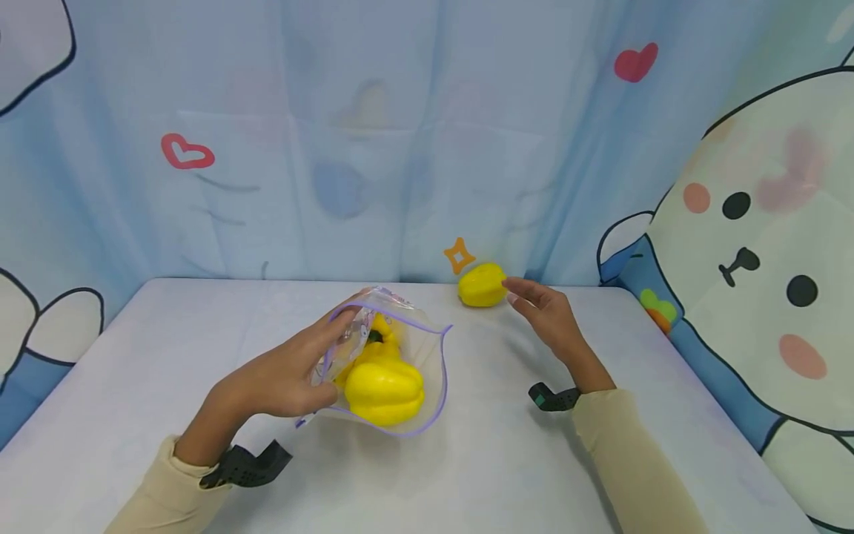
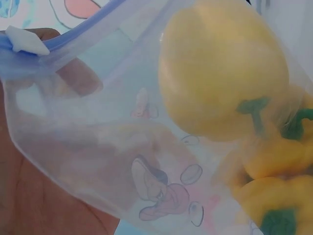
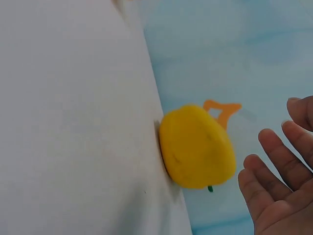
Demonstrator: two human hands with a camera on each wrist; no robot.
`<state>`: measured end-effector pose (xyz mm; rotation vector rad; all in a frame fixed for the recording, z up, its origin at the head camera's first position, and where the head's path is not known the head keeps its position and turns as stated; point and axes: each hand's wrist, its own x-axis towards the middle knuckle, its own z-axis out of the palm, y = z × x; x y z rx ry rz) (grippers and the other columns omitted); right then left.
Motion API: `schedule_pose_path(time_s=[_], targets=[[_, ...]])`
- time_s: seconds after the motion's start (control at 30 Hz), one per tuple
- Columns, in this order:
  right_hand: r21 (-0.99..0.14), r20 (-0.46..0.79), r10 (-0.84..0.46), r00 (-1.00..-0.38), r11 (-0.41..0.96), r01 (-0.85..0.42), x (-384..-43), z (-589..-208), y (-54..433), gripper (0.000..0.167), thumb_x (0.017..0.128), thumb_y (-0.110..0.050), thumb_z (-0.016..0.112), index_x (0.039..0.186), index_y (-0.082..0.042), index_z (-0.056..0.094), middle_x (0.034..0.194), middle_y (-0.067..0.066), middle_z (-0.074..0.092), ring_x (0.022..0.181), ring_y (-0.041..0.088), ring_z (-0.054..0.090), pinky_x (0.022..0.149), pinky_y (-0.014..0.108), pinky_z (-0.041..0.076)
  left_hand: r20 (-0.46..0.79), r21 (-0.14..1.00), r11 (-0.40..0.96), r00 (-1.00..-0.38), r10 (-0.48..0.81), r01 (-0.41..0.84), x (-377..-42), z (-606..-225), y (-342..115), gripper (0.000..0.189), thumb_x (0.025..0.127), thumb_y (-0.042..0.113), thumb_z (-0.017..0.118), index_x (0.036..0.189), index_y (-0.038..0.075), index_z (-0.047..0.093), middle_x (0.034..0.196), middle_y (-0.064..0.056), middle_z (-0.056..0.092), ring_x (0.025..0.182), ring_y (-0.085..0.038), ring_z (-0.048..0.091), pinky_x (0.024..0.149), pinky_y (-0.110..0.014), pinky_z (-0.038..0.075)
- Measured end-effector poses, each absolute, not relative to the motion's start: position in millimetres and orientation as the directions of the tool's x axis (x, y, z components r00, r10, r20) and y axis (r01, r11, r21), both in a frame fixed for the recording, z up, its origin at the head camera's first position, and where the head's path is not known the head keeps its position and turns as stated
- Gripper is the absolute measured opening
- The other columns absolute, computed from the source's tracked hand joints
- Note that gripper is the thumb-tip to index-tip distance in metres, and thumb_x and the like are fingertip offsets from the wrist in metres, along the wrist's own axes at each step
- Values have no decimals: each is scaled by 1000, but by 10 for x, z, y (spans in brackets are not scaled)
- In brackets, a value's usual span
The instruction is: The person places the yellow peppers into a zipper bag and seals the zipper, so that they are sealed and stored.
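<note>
My left hand (image 1: 287, 378) grips the side of a clear zip bag (image 1: 430, 354) with a purple seal, its mouth gaping toward me. Several yellow bell peppers (image 1: 385, 391) lie inside; through the printed plastic (image 2: 161, 193) in the left wrist view, green stems show. A single yellow bell pepper (image 1: 482, 285) sits on the table near its far edge. Just to the right of it is my right hand (image 1: 552, 320), fingers extended toward it. In the right wrist view a gap shows between this pepper (image 3: 195, 149) and the loosely spread fingers (image 3: 283, 164).
A white-covered table (image 1: 480, 460) spreads under both hands. Behind its far edge hangs a light blue curtain (image 1: 400, 185) with cartoon prints. Each wrist carries a black strap device, such as the one on the right wrist (image 1: 554, 398).
</note>
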<state>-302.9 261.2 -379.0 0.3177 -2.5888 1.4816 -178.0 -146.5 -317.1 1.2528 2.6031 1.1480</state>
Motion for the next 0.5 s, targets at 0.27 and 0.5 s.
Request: schedule_pose_path(time_s=[0.27,0.5], targets=[[-850,112,-46,-993,512,-120,-3276,-3818,2705,60,96,-39,58,148,-13,42,150,9,40,138,28,35,108,48,33,247,646,415,-690,680,640,-1784,-3155,-1459,92,74,11,54,156,6,12,162,-1,4,140,-20,23,111,-50,25],[-878,39,-47,-998,476,-57,-3456,-3941,2703,74,95,-43,58,155,-15,27,159,8,23,142,29,25,111,48,27,219,659,441,-716,662,609,-1775,-3153,-1462,92,75,11,53,155,2,9,161,-9,7,133,-25,31,107,-53,30]])
